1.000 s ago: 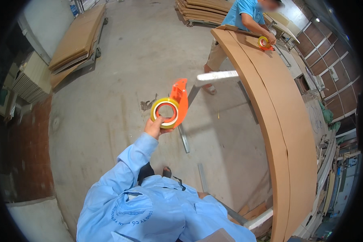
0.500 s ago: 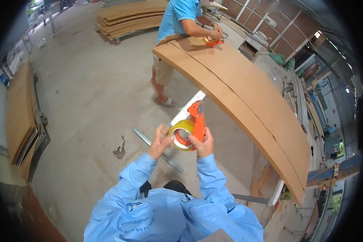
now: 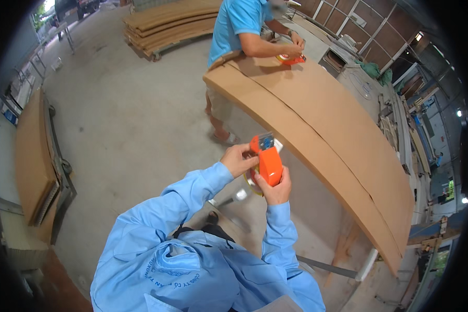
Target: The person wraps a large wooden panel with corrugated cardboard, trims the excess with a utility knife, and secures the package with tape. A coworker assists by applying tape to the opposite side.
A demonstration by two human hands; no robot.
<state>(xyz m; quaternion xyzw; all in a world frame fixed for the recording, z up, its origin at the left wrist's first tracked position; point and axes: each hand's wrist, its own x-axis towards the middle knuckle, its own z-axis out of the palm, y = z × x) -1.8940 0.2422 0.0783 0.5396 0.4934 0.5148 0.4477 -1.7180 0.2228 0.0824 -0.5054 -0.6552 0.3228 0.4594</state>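
Note:
An orange tape dispenser (image 3: 270,165) with a metal head is held up in front of me, beside the edge of a long cardboard-wrapped panel (image 3: 317,140). My right hand (image 3: 276,188) is closed around its lower end, thumb on the near side. The fingers of my left hand (image 3: 238,160) are bent and closed at the dispenser's left side, just below its head; whether they pinch the tape's end is hidden. Only a yellowish sliver of the tape roll (image 3: 252,183) shows beneath the fingers.
Across the panel, a person in a blue shirt (image 3: 239,26) bends over another orange tape dispenser (image 3: 291,59). Stacked brown panels (image 3: 169,26) lie on a cart at the back. More panels (image 3: 36,161) stand at the left. A metal support bar (image 3: 327,267) runs under the panel.
The dispenser has turned so its orange side faces me and the roll is mostly hidden. My left hand has moved up and right from the roll to near the head. The view has shifted slightly.

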